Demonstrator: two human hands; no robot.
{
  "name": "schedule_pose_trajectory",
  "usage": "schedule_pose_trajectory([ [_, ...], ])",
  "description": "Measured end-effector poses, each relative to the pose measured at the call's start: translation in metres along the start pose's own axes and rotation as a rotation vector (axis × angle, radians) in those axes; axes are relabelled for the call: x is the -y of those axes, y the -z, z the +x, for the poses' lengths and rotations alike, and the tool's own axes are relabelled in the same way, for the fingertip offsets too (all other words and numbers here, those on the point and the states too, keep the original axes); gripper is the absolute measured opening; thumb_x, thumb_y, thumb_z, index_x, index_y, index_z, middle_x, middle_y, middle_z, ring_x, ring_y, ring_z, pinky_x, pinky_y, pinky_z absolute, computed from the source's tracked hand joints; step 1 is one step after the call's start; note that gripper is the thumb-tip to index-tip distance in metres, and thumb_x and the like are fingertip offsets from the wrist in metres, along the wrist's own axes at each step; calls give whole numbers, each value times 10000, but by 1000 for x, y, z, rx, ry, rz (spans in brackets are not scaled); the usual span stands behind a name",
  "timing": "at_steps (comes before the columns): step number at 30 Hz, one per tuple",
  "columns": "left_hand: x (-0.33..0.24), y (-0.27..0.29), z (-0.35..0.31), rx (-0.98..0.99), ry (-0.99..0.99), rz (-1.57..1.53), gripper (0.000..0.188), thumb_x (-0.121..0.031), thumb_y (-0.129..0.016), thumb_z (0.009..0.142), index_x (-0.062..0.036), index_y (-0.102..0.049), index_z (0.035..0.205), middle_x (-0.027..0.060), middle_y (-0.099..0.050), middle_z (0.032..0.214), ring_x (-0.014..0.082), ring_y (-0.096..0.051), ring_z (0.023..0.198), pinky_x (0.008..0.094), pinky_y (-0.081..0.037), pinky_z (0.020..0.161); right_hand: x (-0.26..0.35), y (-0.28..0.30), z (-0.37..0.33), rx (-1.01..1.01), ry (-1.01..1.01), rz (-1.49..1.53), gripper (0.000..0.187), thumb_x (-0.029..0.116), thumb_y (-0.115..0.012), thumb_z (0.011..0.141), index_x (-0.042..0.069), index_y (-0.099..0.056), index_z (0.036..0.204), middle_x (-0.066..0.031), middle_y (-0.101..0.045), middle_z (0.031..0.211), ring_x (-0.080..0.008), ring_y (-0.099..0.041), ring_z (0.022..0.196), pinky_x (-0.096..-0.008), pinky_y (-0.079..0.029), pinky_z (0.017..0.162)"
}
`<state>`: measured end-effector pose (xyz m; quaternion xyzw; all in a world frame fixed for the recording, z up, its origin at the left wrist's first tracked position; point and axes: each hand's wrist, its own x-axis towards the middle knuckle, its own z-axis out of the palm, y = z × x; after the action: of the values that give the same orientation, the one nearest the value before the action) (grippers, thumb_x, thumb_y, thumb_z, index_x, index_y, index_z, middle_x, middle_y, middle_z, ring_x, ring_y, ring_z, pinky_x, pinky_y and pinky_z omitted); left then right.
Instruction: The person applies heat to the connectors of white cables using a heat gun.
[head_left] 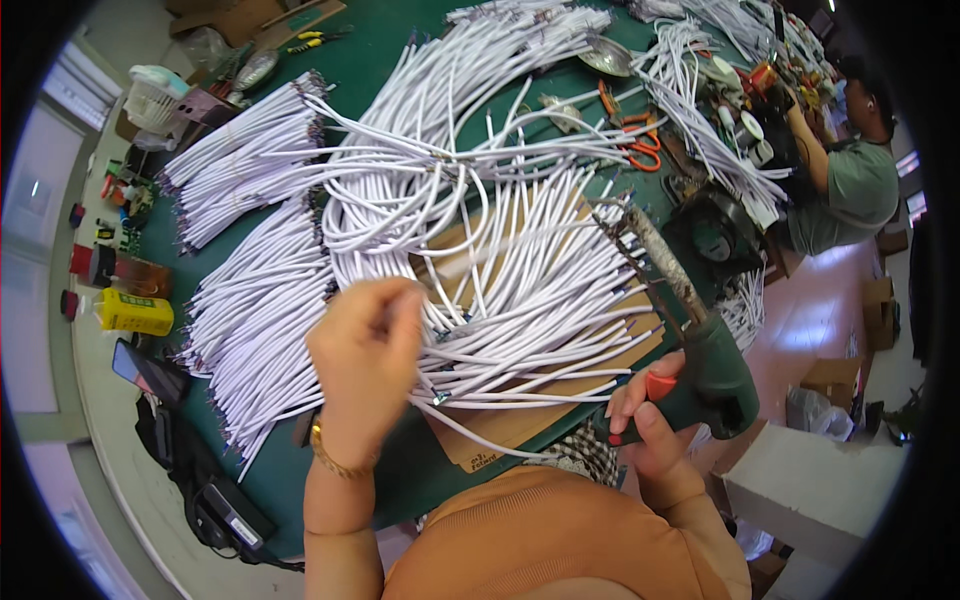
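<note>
Gripping the green soldering gun [715, 375] by its handle, your right hand [650, 425] is closed around it, its long tip reaching up over the cardboard sheet [500, 425]. Your left hand [365, 365] sits at the left edge of that cardboard, fingers pinched onto the white cables [520, 300] fanned across it. More cable bundles [250, 300] lie left of the cardboard, orange pliers [640, 140] beyond it.

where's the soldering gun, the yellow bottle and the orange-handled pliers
soldering gun [715, 375]: head view, on its dark green body in the right hand
yellow bottle [135, 312]: head view, on its side, middle of the body
orange-handled pliers [640, 145]: head view, on the orange handles
</note>
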<state>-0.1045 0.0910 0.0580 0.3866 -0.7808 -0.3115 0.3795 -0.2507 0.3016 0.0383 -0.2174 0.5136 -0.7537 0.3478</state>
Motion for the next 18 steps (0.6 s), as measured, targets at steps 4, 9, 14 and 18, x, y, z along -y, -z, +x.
schedule_pose_trajectory([
  [4, 58, 46, 35, 12, 432, -339, 90, -52, -642, 799, -7, -574, 761, -21, -535, 652, 46, -449, 563, 205, -358, 497, 13, -27, 26, 233, 8, 61, 390, 78, -581, 810, 86, -356, 1129, -91, -507, 755, -169, -540, 641, -320, -464, 592],
  [9, 93, 56, 37, 144, 481, -491, 98, -32, -644, 785, -24, -557, 741, -40, -513, 650, 21, -417, 581, 181, -328, 522, 18, -65, 59, 351, -170, 24, 439, 116, -623, 775, 66, -383, 1139, -87, -526, 728, -156, -544, 580, -300, -458, 569],
  [14, 113, 61, 41, 177, 448, -533, 77, -41, -686, 758, 13, -631, 758, -4, -582, 667, 37, -480, 582, 181, -370, 524, 10, -96, 75, 533, -299, -178, 406, 75, -621, 789, 45, -423, 1142, -107, -554, 763, -160, -564, 616, -279, -465, 574],
  [18, 125, 65, 49, 206, 488, -498, 97, -65, -714, 741, 2, -644, 752, -27, -571, 647, 19, -450, 551, 171, -347, 490, -4, -105, 85, 653, -296, -251, 386, 48, -620, 795, 39, -462, 1147, -101, -566, 805, -157, -566, 681, -273, -462, 589],
])
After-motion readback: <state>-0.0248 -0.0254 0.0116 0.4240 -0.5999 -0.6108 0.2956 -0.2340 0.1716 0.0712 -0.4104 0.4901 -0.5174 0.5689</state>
